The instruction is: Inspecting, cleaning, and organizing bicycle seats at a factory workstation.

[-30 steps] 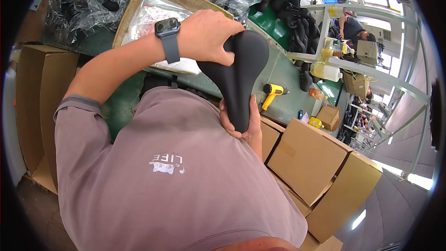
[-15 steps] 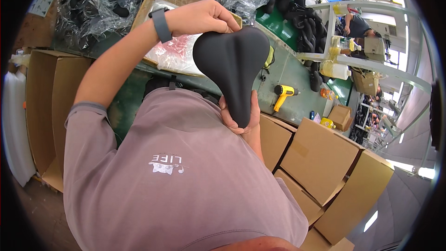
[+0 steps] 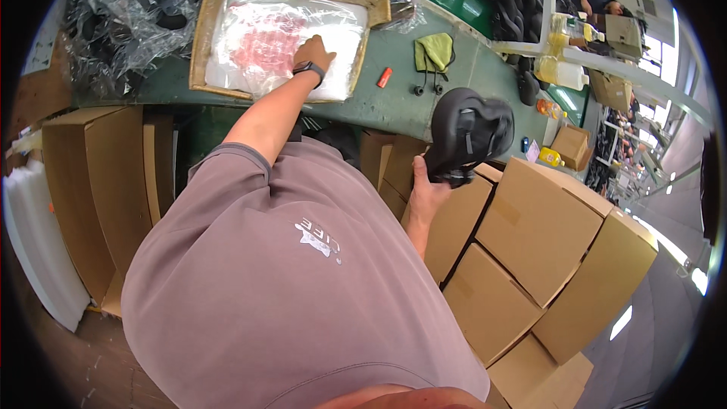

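Observation:
My right hand (image 3: 428, 188) is closed around the narrow nose of a black bicycle saddle (image 3: 453, 125). The saddle is tilted up at my right, its hollow underside partly showing and slightly blurred. Over the workbench, my left hand (image 3: 313, 54) reaches down into a shallow cardboard tray (image 3: 198, 53). Its fingers are bent and drawn together against a stack of clear plastic bags (image 3: 261, 42) with reddish print; whether they pinch a bag is hidden.
Crumpled clear plastic over black saddles (image 3: 144, 26) covers the bench's far left. A yellow-green cloth (image 3: 433, 51) and a small red cylinder (image 3: 385, 77) lie on the green bench (image 3: 394, 110). Cardboard boxes (image 3: 538, 220) stand at my right, an open carton (image 3: 113, 182) at my left.
My left hand has let go of the saddle and moved onto the bags in the tray. My right hand has swung the saddle rightward and turned its underside into view.

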Action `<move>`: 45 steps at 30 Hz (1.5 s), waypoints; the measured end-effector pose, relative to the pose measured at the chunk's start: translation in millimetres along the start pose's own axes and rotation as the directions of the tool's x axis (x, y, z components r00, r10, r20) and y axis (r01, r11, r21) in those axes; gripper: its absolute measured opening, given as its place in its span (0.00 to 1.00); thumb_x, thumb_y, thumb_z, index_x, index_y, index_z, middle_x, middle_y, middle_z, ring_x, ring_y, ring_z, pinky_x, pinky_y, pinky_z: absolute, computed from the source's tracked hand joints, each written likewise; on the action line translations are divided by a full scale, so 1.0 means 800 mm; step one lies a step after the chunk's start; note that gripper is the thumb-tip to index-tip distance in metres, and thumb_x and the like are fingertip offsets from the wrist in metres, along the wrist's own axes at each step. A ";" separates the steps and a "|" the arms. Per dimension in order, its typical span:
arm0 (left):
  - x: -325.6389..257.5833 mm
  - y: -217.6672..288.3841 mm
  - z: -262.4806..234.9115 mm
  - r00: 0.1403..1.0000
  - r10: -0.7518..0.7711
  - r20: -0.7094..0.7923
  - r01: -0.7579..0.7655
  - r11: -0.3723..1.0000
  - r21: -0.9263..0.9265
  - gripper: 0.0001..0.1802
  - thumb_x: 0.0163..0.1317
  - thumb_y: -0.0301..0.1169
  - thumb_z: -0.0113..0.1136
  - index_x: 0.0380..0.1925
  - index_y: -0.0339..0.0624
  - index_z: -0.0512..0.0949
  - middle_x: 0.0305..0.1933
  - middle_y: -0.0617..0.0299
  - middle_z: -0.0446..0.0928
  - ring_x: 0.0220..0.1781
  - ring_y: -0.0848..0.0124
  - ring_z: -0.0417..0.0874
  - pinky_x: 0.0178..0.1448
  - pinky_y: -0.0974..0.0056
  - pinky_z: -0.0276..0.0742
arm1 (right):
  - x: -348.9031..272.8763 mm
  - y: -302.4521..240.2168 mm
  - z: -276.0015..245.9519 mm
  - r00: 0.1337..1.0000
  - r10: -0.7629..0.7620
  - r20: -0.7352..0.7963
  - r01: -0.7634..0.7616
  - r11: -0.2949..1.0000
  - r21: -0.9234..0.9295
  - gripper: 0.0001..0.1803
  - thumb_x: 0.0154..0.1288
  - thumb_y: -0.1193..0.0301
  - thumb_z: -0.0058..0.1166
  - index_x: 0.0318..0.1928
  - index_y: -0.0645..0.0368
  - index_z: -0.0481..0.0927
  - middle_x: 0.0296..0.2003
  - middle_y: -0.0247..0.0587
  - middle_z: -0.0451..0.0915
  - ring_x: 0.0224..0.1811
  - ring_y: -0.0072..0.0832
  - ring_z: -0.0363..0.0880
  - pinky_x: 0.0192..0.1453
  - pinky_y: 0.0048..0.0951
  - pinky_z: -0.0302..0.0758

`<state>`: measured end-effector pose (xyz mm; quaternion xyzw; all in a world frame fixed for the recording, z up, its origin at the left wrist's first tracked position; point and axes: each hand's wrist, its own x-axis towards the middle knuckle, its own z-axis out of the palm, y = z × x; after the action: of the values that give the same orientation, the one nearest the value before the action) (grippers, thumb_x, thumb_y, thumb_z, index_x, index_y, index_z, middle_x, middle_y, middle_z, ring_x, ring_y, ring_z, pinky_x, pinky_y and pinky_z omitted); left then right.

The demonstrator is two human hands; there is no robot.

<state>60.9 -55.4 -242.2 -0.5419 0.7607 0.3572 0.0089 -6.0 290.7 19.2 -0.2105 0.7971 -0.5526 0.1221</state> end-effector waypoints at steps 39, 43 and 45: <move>-0.204 -0.102 -0.343 0.991 -0.010 0.137 0.111 -0.522 -0.846 0.16 0.88 0.39 0.54 0.56 0.39 0.85 0.50 0.65 0.90 0.50 0.76 0.91 0.56 0.64 0.88 | 0.091 -0.092 0.309 0.403 -0.080 0.912 -0.014 0.996 0.094 0.42 0.53 0.85 0.74 0.71 0.68 0.77 0.51 0.46 0.89 0.47 0.36 0.90 0.57 0.41 0.86; -0.219 -0.121 -0.358 0.932 -0.193 -0.306 -0.267 0.204 -0.942 0.11 0.86 0.33 0.60 0.46 0.40 0.87 0.43 0.68 0.87 0.41 0.80 0.84 0.47 0.69 0.82 | 0.049 -0.145 0.286 0.478 -0.089 0.874 0.549 0.806 -0.219 0.59 0.59 0.78 0.76 0.87 0.60 0.57 0.57 0.50 0.89 0.60 0.36 0.89 0.67 0.42 0.82; -0.269 -0.073 -0.374 0.788 0.280 -0.549 -0.612 0.459 -0.644 0.06 0.81 0.30 0.65 0.42 0.41 0.86 0.39 0.65 0.84 0.43 0.71 0.86 0.49 0.60 0.81 | 0.032 -0.130 0.289 0.538 -0.008 0.843 0.517 0.793 -0.322 0.63 0.61 0.74 0.78 0.90 0.55 0.49 0.63 0.52 0.87 0.65 0.39 0.87 0.70 0.43 0.81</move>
<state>310.1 -54.5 35.5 -0.3184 0.6214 0.5387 -0.4715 91.0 55.1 34.0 -0.5860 0.7284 -0.1594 0.3172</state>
